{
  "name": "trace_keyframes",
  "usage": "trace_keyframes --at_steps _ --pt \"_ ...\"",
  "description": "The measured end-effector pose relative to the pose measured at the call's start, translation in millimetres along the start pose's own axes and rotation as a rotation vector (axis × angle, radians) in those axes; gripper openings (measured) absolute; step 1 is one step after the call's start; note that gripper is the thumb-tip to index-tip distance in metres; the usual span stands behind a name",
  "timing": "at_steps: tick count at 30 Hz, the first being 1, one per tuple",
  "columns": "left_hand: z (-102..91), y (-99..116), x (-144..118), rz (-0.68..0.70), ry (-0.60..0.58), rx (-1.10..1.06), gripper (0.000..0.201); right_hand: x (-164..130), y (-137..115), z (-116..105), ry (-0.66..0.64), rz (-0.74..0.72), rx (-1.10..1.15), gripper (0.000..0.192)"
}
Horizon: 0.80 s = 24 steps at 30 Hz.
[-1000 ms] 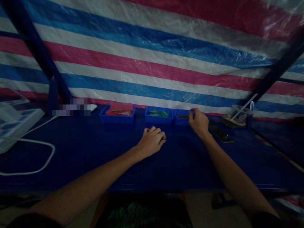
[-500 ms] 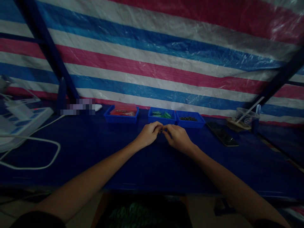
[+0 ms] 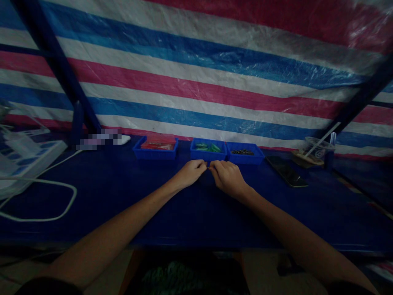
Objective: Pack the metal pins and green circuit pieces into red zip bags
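Behind both hands' fingers, pinched on a tiny piece (image 3: 209,168), sit 3 blue trays (image 3: 208,152).

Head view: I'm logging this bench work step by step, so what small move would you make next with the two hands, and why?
Probably keep pressing the tiny piece together. The left hand and right hand meet fingertip to fingertip over the blue table, just before the tray of green parts. The piece itself is too small to make out.

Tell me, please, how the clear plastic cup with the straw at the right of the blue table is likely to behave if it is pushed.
The clear plastic cup with the straw looks thin-walled, so it is probably light and would slide easily on the smooth blue table. The long straw leans out over its rim, so a push up high might tip it. How full it is cannot be told.
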State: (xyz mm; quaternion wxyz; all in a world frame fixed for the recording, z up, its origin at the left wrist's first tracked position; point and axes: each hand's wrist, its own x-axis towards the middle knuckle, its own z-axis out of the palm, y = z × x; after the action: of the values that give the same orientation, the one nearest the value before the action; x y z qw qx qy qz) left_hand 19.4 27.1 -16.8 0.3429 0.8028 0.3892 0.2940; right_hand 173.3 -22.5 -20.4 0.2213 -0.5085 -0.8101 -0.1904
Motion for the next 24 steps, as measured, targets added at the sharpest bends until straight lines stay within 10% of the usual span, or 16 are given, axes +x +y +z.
trace_keyframes --at_steps 17,24 --pt "0.8 -2.2 1.4 0.076 -0.036 -0.161 0.026 2.9 10.5 -2.6 0.071 -0.128 -0.018 0.027" --pt "-2.8 -7.4 14.3 0.129 0.173 0.011 0.026 4.9 64.2 -18.4 0.216 0.436 -0.120 0.029"
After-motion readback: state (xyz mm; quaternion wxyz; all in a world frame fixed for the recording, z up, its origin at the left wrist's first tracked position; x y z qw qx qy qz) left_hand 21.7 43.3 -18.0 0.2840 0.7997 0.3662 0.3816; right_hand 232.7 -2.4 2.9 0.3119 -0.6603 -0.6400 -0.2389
